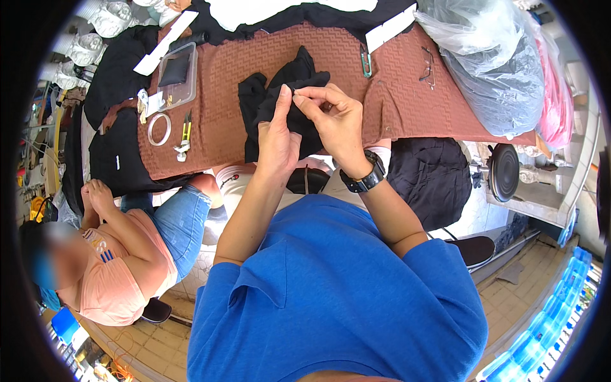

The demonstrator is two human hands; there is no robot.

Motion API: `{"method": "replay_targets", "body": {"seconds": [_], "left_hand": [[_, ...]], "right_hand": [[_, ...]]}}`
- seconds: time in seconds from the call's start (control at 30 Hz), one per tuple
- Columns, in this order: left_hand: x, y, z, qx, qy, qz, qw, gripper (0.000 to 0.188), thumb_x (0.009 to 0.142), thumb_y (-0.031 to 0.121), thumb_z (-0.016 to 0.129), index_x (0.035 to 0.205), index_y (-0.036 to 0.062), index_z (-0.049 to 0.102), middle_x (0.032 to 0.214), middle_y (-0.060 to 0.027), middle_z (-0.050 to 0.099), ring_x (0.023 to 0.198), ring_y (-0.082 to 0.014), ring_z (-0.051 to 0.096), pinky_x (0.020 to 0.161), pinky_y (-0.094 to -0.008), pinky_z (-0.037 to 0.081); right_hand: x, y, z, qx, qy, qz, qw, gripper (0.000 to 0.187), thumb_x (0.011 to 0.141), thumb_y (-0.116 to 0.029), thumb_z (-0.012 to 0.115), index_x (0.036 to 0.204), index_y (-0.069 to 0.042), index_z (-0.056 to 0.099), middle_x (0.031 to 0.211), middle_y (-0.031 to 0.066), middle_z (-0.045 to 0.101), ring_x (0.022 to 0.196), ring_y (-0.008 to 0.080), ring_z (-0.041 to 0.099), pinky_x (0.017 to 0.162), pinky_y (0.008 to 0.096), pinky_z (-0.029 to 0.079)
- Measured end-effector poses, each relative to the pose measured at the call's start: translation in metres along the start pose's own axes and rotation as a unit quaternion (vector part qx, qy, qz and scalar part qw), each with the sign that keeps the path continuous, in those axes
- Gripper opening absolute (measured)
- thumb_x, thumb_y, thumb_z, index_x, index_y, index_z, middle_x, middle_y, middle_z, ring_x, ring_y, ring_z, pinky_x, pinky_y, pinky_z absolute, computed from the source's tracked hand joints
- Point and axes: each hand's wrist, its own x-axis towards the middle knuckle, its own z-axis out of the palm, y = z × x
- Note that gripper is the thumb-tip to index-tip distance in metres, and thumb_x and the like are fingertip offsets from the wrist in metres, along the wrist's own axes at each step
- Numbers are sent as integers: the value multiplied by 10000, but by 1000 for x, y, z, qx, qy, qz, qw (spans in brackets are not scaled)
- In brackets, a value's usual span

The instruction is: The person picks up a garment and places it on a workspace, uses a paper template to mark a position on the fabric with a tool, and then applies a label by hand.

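Observation:
A piece of black cloth [299, 73] lies bunched on the brown-covered table in front of me. My left hand [279, 137] is closed on the cloth, thumb pointing up along its edge. My right hand [337, 124] pinches thumb and forefinger together just beside the left thumb tip, over the cloth. Whatever sits in that pinch is too small to make out. Part of the cloth hangs down below my hands at the near table edge.
To the left lie a clear plastic box [191, 89] with a black pad, a white ring-shaped roll [151, 130] and yellow snips [186, 130]. Green snips [365, 62], eyeglasses [430, 67] and a filled plastic bag [496, 70] are right. A person [127, 267] sits at left.

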Motion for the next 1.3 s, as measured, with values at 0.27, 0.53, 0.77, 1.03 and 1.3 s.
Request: {"method": "replay_targets", "body": {"seconds": [0.27,0.53,0.77,1.03,1.3], "left_hand": [[2,-2,-2,18,25,-10,999,426,988,356,679,1138,-41,657,1123,-134,702,1102,-180,655,1072,-363,433],[0,-2,-3,39,15,-5,999,469,979,390,687,1136,-50,655,1149,-134,689,1133,-164,623,1051,-364,423],[-4,3,5,43,27,0,999,463,966,396,706,1118,-39,656,1136,-108,673,1120,-139,596,987,-354,443],[-2,4,8,-1,0,16,1000,313,980,324,695,1095,33,679,1099,-42,681,1057,-107,605,935,-315,464],[0,3,5,-4,-27,18,999,343,970,367,700,1127,64,661,1118,-57,672,1093,-119,590,1025,-334,408]], "right_hand": [[1,0,-2,-3,-2,4,1000,116,838,9,764,952,7,785,824,28,625,705,72,567,616,221,456],[1,1,-1,16,-2,18,1000,113,838,4,773,950,3,788,813,20,630,703,67,568,620,223,462],[1,3,1,42,4,28,999,109,844,1,776,951,-7,791,805,10,625,719,63,569,640,223,469],[1,12,4,53,3,12,999,115,859,-8,779,974,-13,787,832,6,613,737,61,564,670,221,468],[0,14,7,67,10,4,998,100,869,-17,780,969,-17,782,829,-4,583,723,55,530,664,224,456]]}}
